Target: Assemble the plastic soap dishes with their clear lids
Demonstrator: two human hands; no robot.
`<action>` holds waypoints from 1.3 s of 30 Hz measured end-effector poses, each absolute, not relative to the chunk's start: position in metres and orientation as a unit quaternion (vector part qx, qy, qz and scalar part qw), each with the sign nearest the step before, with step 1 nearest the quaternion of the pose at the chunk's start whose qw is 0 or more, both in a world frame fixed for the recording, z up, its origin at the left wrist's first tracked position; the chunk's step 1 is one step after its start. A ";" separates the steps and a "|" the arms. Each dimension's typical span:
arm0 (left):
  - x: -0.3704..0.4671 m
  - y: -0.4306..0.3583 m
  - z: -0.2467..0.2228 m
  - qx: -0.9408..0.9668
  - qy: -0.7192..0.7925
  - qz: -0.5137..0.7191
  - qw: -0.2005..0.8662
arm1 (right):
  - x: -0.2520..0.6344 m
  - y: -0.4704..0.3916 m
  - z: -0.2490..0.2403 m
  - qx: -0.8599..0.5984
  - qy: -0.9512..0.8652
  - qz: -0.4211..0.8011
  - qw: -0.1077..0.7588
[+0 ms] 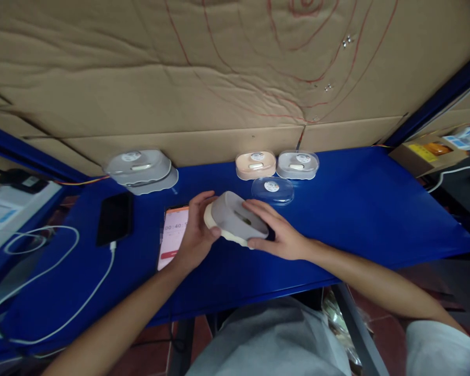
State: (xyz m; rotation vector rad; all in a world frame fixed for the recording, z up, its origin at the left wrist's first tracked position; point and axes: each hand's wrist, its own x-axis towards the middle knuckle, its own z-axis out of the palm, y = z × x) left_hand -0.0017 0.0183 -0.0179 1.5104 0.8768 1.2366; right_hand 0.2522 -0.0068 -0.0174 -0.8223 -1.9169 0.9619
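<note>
Between both hands, above the blue table, a grey plastic box (235, 216) with a cream wavy rim is held tilted. My left hand (199, 230) grips its left end, thumb on the rim. At the other end my right hand (280, 230) is closed on the box, fingers over the top and thumb below. A clear lid (273, 191) with a round sticker lies just behind the box. Farther back sit a peach box (255, 166) and a grey lidded box (297, 165), side by side. Whatever is inside the held box is hidden.
On the blue table (356, 209), stacked grey boxes (141, 169) stand at back left. A lit phone (173, 235) showing a timer lies by my left hand; a dark phone (115, 219) with a white cable (94, 292) is farther left. Cardboard (141, 78) walls the back.
</note>
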 end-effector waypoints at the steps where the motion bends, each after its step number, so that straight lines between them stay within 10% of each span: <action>1: -0.002 0.018 -0.018 0.648 0.360 0.500 0.447 | 0.253 -0.008 -0.018 -0.319 -0.788 0.353 0.391; 17: -0.001 0.010 -0.014 0.677 0.333 0.404 0.518 | 0.269 0.009 -0.018 -0.277 -0.863 0.274 0.322; 23: 0.001 0.018 -0.006 0.475 0.392 0.441 0.653 | 0.309 0.044 -0.022 -0.510 -0.820 0.088 0.245; 34: 0.007 0.013 -0.005 0.457 0.391 0.503 0.620 | 0.272 0.019 -0.023 -0.435 -0.604 0.505 0.436; 39: 0.012 0.005 -0.010 0.558 0.376 0.487 0.557 | 0.253 -0.007 -0.021 -0.379 -0.718 0.439 0.386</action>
